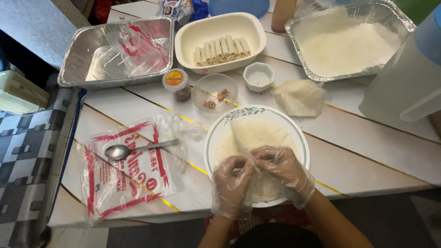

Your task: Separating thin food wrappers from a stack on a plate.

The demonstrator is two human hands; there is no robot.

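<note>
Pinching wrapper (pixel 257 138) | left hand (pixel 231 181), right hand (pixel 282 170) | filling hidden

Lower centre: left hand (pixel 231 180) and right hand (pixel 283 169), both in clear plastic gloves, pinch the near edge of a pale wrapper (pixel 257 138) on a round plate (pixel 216 133). Left of plate, spoon (pixel 138 148) on a red-printed plastic bag (pixel 124 179). Upper centre: white dish (pixel 202 32) of finished rolls (pixel 222 49).

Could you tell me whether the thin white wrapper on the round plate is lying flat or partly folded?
Partly folded: both gloved hands, left hand and right hand, pinch the thin white wrapper over itself on the round green-rimmed plate.
</note>
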